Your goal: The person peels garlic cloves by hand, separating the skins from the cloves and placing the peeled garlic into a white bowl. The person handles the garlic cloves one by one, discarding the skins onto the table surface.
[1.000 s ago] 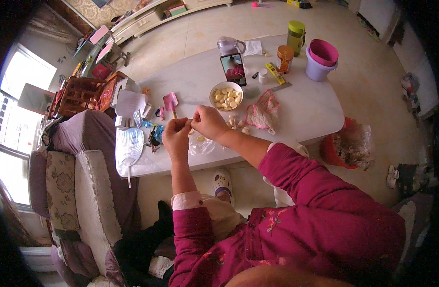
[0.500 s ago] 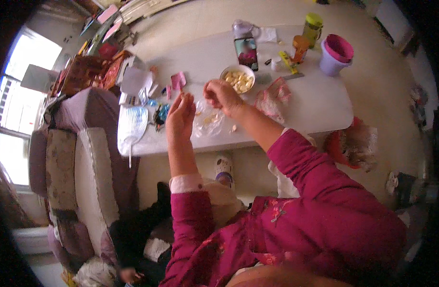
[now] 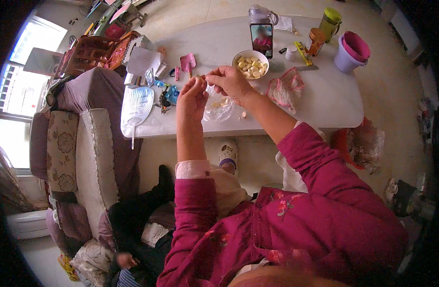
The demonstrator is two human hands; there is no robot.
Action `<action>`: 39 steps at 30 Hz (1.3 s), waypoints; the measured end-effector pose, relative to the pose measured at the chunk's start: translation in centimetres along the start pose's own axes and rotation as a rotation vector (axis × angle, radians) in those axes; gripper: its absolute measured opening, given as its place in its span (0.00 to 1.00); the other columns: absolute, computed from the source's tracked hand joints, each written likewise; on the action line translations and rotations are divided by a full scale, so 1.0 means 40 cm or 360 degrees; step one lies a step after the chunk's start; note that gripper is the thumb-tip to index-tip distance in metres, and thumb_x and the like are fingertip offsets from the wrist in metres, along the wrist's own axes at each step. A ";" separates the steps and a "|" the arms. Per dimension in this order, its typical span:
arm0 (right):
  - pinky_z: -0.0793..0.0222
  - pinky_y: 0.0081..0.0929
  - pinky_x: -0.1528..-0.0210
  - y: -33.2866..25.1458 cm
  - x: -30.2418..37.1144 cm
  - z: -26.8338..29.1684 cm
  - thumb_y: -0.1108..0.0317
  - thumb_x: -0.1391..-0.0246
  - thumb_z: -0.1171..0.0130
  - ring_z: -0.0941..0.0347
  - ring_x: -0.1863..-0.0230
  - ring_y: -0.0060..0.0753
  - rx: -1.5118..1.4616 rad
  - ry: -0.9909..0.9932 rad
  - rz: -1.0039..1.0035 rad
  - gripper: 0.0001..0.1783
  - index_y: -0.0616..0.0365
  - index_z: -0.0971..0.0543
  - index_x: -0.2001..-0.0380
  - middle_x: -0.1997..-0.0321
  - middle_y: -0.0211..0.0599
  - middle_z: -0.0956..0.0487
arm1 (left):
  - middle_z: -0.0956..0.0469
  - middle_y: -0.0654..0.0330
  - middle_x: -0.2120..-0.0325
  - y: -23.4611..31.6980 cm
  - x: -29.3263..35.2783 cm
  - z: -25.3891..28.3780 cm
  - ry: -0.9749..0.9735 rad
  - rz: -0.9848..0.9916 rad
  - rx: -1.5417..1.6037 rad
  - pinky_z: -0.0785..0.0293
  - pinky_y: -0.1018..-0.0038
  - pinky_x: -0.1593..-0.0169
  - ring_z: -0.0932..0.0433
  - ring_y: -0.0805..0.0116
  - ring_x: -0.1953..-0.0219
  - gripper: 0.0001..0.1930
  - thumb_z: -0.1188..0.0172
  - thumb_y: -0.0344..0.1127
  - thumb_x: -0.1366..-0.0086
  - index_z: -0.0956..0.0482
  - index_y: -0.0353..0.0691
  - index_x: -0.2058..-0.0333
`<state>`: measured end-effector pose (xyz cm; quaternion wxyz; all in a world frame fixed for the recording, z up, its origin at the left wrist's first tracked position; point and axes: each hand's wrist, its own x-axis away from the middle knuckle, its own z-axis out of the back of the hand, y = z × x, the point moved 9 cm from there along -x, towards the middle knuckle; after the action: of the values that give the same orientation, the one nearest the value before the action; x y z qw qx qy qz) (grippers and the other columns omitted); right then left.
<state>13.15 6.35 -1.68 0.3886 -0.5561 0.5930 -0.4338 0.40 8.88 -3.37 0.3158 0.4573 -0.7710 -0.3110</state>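
Note:
My left hand (image 3: 192, 94) is raised over the table's near side, its fingers pinched around a small pale piece that looks like a garlic clove (image 3: 198, 78). Close against it, my right hand (image 3: 232, 85) pinches at the same spot; what its fingertips hold is too small to make out. Just beyond my right hand stands a white bowl (image 3: 235, 61) of peeled garlic cloves (image 3: 251, 67). Beneath the hands, a clear plastic bag (image 3: 218, 111) lies with pale scraps on it. A single clove (image 3: 243, 115) rests beside the bag, and a pink-and-white net bag (image 3: 285, 90) is to the right.
Left on the white table (image 3: 320, 107) are a hand fan (image 3: 137, 106), a pink toy shovel (image 3: 187, 62) and small packets. Behind the bowl stands a phone (image 3: 261, 40). A knife (image 3: 307, 68), a green bottle (image 3: 330, 24) and nested buckets (image 3: 352, 51) occupy the right. Someone in black lies left.
My right hand has moved left and its fingertips now meet those of my left hand. The whole view has shifted slightly, with the table sitting higher and farther right.

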 end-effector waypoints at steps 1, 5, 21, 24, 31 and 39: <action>0.35 0.16 0.82 -0.002 0.000 0.000 0.64 0.49 0.38 0.29 0.81 0.17 0.0064 0.0015 0.0058 0.10 0.61 0.21 0.71 0.76 0.30 0.22 | 0.22 0.64 0.68 0.004 0.001 0.001 -0.0006 -0.0024 -0.0039 0.29 0.84 0.68 0.24 0.78 0.69 0.10 0.43 0.33 0.34 0.24 0.38 0.56; 0.31 0.20 0.78 -0.013 -0.002 0.004 0.65 0.51 0.38 0.27 0.79 0.19 0.0329 0.0081 0.0227 0.11 0.64 0.20 0.74 0.77 0.33 0.21 | 0.21 0.65 0.68 0.028 0.023 -0.004 0.0220 -0.0154 -0.0329 0.33 0.85 0.68 0.25 0.80 0.68 0.11 0.37 0.32 0.40 0.23 0.38 0.58; 0.28 0.31 0.67 -0.055 0.014 0.003 0.64 0.57 0.37 0.22 0.73 0.38 0.0918 0.0191 0.0505 0.13 0.65 0.22 0.74 0.75 0.45 0.20 | 0.20 0.63 0.69 0.071 0.054 -0.038 0.0276 -0.0402 -0.0785 0.33 0.83 0.69 0.26 0.79 0.70 0.09 0.35 0.28 0.43 0.21 0.34 0.64; 0.28 0.33 0.67 -0.056 0.013 -0.001 0.64 0.56 0.38 0.22 0.73 0.41 0.0922 0.0181 0.0482 0.13 0.65 0.22 0.74 0.76 0.46 0.20 | 0.20 0.63 0.68 0.068 0.054 -0.035 0.0301 -0.0327 -0.0779 0.32 0.83 0.68 0.24 0.78 0.69 0.10 0.35 0.32 0.42 0.21 0.35 0.62; 0.27 0.34 0.68 -0.072 0.007 0.016 0.64 0.55 0.39 0.22 0.73 0.43 0.0960 0.0344 0.0695 0.13 0.65 0.25 0.77 0.76 0.48 0.21 | 0.21 0.64 0.66 0.029 0.041 -0.016 0.0186 -0.0086 -0.0552 0.31 0.83 0.66 0.23 0.78 0.67 0.13 0.37 0.36 0.39 0.22 0.36 0.58; 0.27 0.27 0.74 -0.015 -0.008 0.002 0.62 0.51 0.37 0.24 0.78 0.25 0.0465 0.0082 0.0335 0.15 0.64 0.24 0.69 0.79 0.37 0.21 | 0.20 0.63 0.69 0.031 0.035 -0.011 0.0228 -0.0076 -0.0672 0.32 0.85 0.70 0.25 0.79 0.71 0.15 0.37 0.35 0.40 0.23 0.34 0.56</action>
<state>13.45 6.65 -1.17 0.4930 -0.4173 0.5884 -0.4864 -0.44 8.03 -1.87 0.4509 0.4200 -0.6535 -0.4395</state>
